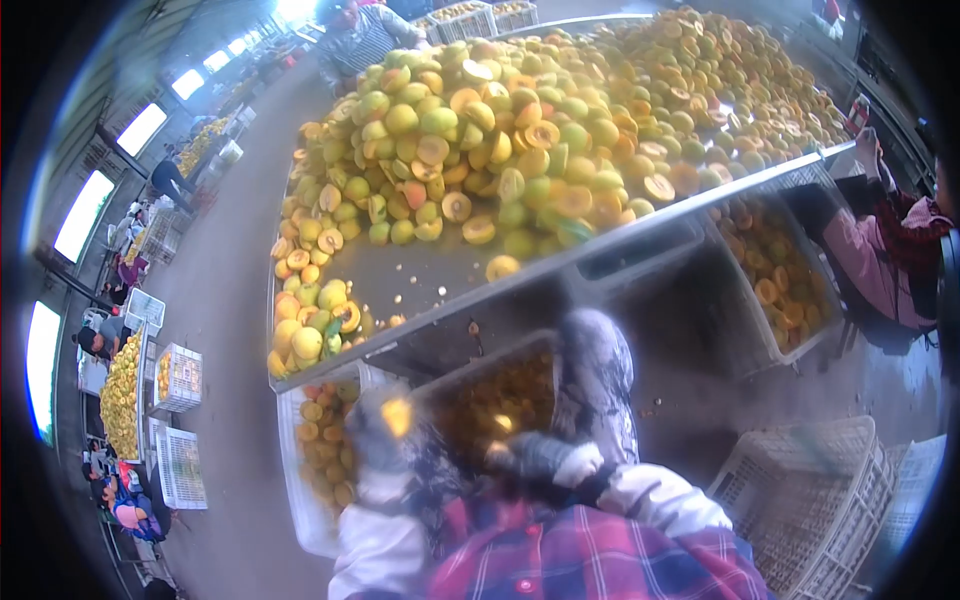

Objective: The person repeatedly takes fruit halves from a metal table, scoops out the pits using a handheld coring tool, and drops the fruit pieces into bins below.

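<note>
My left hand (374,440), in a dark glove, is raised over the crates in front of my lap. Its fingers are closed on a piece of yellow peach (397,416), blurred by motion. To its right, my gloved right hand (540,458) is curled, its fingertips pointing left; what they hold, if anything, is too smeared to make out. Just beyond those fingertips shows a bright yellow fruit piece (502,424). Below both hands stands a crate of cut fruit (520,385). A white crate (296,470) of halves is at the left.
A metal-edged table (620,245) carries a large heap of whole and halved peaches (480,130). At the right are a crate of halves (780,290), a slatted crate (810,480) and a seated person (885,245). Other people and crates line the left wall.
</note>
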The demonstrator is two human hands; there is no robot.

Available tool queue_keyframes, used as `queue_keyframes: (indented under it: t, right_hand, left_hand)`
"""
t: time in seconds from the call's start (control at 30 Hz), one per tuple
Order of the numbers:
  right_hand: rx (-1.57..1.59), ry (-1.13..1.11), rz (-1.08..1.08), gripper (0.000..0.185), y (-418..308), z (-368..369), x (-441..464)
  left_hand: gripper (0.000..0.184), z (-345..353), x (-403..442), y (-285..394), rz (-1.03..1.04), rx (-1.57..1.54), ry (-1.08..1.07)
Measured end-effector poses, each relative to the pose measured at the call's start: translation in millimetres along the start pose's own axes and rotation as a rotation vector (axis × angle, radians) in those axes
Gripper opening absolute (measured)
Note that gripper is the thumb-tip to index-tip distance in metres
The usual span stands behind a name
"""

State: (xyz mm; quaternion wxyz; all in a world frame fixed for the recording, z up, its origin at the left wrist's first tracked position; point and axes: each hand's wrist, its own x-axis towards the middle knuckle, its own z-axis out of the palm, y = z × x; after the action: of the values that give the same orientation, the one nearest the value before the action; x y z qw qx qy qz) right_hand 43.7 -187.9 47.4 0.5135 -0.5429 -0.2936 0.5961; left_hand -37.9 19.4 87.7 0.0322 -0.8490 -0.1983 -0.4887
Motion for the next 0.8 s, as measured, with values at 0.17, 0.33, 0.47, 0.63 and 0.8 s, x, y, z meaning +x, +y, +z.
queue_keyframes:
  t: [0.17, 0.33, 0.47, 0.63, 0.8]
  right_hand:
    - [-0.008, 0.054, -0.019, 0.055, 36, 3, 30]
    - [-0.236, 0.061, 0.21, 0.057, -16, -10, 33]
    - [-0.188, 0.255, 0.082, 0.056, 30, -13, 52]
    - [-0.044, 0.343, 0.077, 0.051, 27, -15, 50]
    - [0.008, 0.322, 0.009, 0.048, 97, -10, 68]
  left_hand:
    - [0.022, -44, -25, -174, -0.008, 0.349, -0.437]
    - [0.013, 34, 78, -96, 0.09, -0.088, -0.469]
    - [0.018, 139, 115, -52, 0.115, -0.371, -0.914]
    - [0.028, 219, 96, -52, 0.036, -0.217, -1.244]
    - [0.023, 233, 93, -54, -0.061, -0.171, -1.366]
